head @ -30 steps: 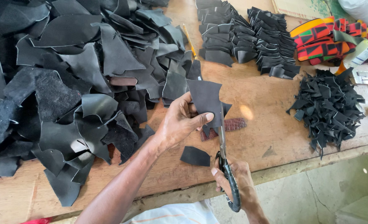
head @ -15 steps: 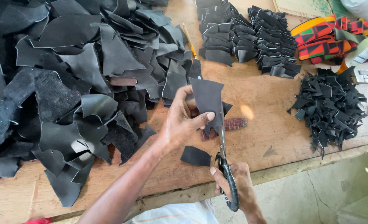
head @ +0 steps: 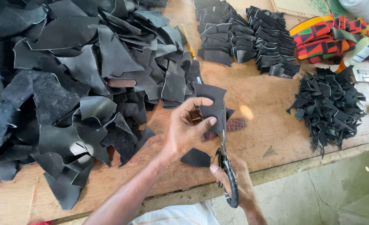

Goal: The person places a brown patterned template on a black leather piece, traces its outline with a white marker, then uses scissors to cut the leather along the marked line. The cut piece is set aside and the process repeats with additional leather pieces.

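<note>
Left hand [head: 184, 131] is pinched on the black leather piece [head: 211, 104], right hand [head: 238, 183] gripped on scissors [head: 228, 175]; leather's best kept taut, blades fed slow.

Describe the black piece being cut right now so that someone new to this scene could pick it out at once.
Start at the wooden workbench, with its big heap of black leather offcuts on the left. Just right of that heap, the left hand holds one flat black leather piece up off the bench, while the right hand works black-handled scissors into its lower edge. It alone is lifted and pinched between fingers.
</note>
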A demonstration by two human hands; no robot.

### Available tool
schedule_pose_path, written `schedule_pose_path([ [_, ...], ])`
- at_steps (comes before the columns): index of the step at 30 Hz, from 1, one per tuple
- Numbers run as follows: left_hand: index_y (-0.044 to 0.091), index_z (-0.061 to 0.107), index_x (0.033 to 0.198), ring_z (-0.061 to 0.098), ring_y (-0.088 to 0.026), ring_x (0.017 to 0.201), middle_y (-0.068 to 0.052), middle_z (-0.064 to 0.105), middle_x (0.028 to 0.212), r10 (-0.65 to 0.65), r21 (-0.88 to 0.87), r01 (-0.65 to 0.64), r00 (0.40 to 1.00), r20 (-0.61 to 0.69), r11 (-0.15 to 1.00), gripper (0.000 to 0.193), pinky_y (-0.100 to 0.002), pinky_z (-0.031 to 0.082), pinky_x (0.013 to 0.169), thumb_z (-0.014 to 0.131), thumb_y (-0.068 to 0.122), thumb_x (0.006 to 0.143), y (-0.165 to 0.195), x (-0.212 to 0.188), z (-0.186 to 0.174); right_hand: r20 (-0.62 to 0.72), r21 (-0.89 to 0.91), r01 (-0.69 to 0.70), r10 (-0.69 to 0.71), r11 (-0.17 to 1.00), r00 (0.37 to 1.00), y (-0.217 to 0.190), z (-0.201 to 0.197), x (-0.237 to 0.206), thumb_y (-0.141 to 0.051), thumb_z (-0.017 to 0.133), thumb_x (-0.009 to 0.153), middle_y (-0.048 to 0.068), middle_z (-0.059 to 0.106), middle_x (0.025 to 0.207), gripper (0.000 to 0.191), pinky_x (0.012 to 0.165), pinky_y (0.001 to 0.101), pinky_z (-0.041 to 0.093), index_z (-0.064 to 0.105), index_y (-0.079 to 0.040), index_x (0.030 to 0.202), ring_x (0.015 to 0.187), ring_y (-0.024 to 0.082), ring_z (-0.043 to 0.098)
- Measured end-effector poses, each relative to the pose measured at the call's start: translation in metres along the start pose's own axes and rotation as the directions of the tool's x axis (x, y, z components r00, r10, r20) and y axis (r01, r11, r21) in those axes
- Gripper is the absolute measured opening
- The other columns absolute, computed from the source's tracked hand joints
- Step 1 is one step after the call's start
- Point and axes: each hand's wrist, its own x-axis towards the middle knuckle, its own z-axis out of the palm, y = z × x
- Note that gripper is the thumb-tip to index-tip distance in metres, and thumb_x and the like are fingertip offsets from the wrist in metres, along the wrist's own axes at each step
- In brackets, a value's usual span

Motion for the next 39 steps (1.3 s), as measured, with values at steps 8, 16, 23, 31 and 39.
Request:
schedule_pose_path([
  [8, 0.001, 0.06, 0.129, 0.068, -0.008, 0.096, -0.005, 0.072, 0.105, -0.039, -0.036, 0.04, 0.999, 0.026, 0.999, 0.041, -0.025, 0.059, 0.086, 0.072, -0.007, 0.09, -0.001, -0.004, 0.001, -0.005, 0.001, 0.062, -0.062, 0.998, 0.998, -0.008, 0.0, 0.002, -0.022, 0.069, 0.087, 0.001, 0.058, 0.066, 0.019, 0.052, 0.0292, 0.052, 0.062, -0.005, 0.084, 0.057, 0.011, 0.058],
  [16, 0.0, 0.06, 0.13, 0.067, -0.008, 0.097, -0.005, 0.072, 0.107, -0.014, -0.08, 0.017, 0.999, 0.035, 0.997, 0.041, -0.025, 0.059, 0.088, 0.072, -0.007, 0.091, -0.005, -0.002, -0.002, -0.018, -0.038, 0.0, -0.001, 0.999, 1.0, -0.008, 0.003, 0.006, -0.021, 0.071, 0.086, 0.003, 0.059, 0.064, 0.02, 0.052, 0.0298, 0.052, 0.061, -0.004, 0.082, 0.056, 0.013, 0.06],
  [23, -0.001, 0.061, 0.132, 0.066, -0.008, 0.095, -0.004, 0.071, 0.103, -0.023, -0.073, 0.025, 0.999, 0.034, 0.997, 0.042, -0.025, 0.058, 0.086, 0.073, -0.006, 0.092, -0.003, 0.0, -0.004, -0.038, -0.036, -0.018, 0.017, 0.999, 0.999, -0.009, 0.003, 0.008, -0.02, 0.071, 0.084, 0.003, 0.061, 0.064, 0.019, 0.048, 0.0301, 0.052, 0.063, -0.003, 0.082, 0.052, 0.014, 0.062],
  [31, -0.001, 0.06, 0.132, 0.067, -0.007, 0.096, -0.005, 0.072, 0.106, -0.011, -0.07, 0.014, 0.999, 0.044, 0.997, 0.042, -0.025, 0.058, 0.087, 0.072, -0.005, 0.092, -0.001, 0.001, -0.004, -0.056, 0.014, -0.065, 0.066, 0.998, 0.996, 0.001, 0.004, 0.011, -0.016, 0.072, 0.086, 0.005, 0.061, 0.06, 0.018, 0.044, 0.03, 0.054, 0.066, 0.0, 0.081, 0.048, 0.013, 0.061],
  [39, 0.0, 0.061, 0.132, 0.066, -0.007, 0.096, -0.004, 0.072, 0.104, -0.037, -0.068, 0.04, 0.998, 0.044, 0.997, 0.043, -0.024, 0.058, 0.087, 0.072, -0.006, 0.091, -0.003, 0.003, -0.006, -0.07, 0.047, -0.112, 0.115, 0.993, 0.991, 0.008, 0.002, 0.011, -0.015, 0.073, 0.086, 0.005, 0.06, 0.054, 0.019, 0.041, 0.0298, 0.052, 0.069, 0.002, 0.079, 0.043, 0.013, 0.06],
])
